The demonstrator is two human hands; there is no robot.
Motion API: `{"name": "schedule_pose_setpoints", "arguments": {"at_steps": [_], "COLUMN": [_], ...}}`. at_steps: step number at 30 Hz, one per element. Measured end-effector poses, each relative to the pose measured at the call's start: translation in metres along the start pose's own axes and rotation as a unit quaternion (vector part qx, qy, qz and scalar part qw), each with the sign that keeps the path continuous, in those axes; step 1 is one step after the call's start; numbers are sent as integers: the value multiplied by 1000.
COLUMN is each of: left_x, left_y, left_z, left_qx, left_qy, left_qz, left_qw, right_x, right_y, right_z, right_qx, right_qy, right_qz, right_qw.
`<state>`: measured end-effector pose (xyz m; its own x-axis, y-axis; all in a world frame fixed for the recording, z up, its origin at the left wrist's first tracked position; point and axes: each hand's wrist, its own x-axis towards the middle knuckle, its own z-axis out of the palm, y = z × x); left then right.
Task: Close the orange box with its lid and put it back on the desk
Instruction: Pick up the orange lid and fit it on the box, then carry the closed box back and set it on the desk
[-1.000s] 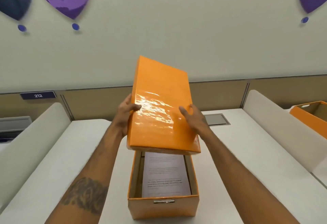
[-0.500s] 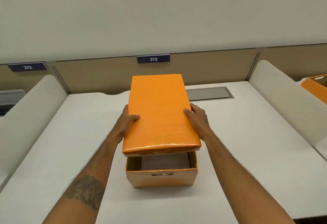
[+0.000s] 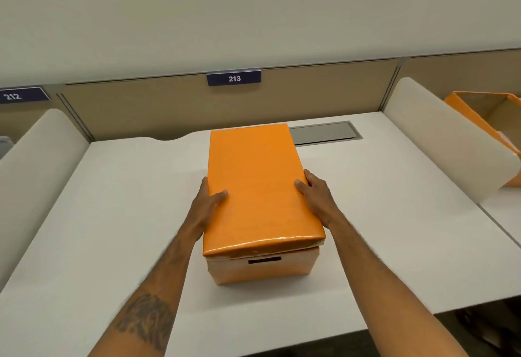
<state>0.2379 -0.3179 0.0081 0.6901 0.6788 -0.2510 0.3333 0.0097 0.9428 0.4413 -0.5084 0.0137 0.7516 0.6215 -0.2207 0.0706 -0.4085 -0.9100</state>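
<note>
Orange cardboard now covers the whole opening: the lid [image 3: 258,184] sits down over the orange box [image 3: 262,269], where half a second ago it was held tilted above the near rim with the papers inside showing. A second ago it was raised steeply, far end up. No paper is visible any longer. The lid's near edge looks slightly uneven, a thin pale line showing at its right corner, so I judge it is on but perhaps not fully seated.

Both hands are clamped on the lid's long sides. The left hand [image 3: 207,204] has its thumb on top and its fingers down the left flank; the right hand [image 3: 317,197] mirrors it on the right flank. The box itself stands on the white counter [image 3: 135,215], near the middle of the bay and close to the front edge, its cut-out handle facing the camera.

For the task this means the closing step is nearly finished; a press to settle the lid and then letting go seems to be what is left, since the box already rests on the counter.

Counted: one lid, one closed orange box, two hands, one counter bay in use, two numbered signs, 213 [image 3: 234,78] and 212 [image 3: 17,95], one grey cable hatch [image 3: 324,132], and one second open orange box [image 3: 490,119] in the bay to the right.
</note>
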Motion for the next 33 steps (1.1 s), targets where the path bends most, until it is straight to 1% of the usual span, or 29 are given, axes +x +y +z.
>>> {"name": "schedule_pose_setpoints", "arguments": {"at_steps": [10, 16, 18, 20, 21, 23, 25, 26, 27, 30, 33], "left_x": [5, 9, 9, 8, 8, 9, 13, 16, 17, 19, 20], "left_y": [-16, -20, -22, -25, -26, -29, -31, -31, -30, -25, -25], "left_z": [-1, 3, 4, 6, 7, 7, 7, 8, 9, 16, 19], "left_qx": [19, 21, 27, 47, 67, 151, 283, 332, 361, 379, 407], "left_qy": [11, 27, 31, 35, 38, 41, 33, 25, 16, 10, 18], "left_qz": [-26, -40, -40, -26, -13, 23, 78, 96, 93, 46, 39], "left_qw": [999, 999, 998, 998, 997, 987, 955, 938, 928, 924, 912], "right_x": [-1, 5, 6, 6, 7, 12, 19, 22, 23, 24, 23], "right_y": [15, 24, 27, 30, 31, 33, 32, 31, 31, 34, 37], "right_z": [9, 11, 14, 18, 20, 24, 27, 28, 28, 33, 34], "right_qx": [22, 13, -29, -128, -195, -316, -388, -400, -400, -391, -391], "right_qy": [-4, 0, 7, 13, 14, 11, -17, -35, -50, -57, -47], "right_qz": [18, 25, 18, -29, -62, -117, -132, -129, -121, -109, -111], "right_qw": [1000, 1000, 999, 991, 979, 941, 912, 907, 907, 912, 912]}}
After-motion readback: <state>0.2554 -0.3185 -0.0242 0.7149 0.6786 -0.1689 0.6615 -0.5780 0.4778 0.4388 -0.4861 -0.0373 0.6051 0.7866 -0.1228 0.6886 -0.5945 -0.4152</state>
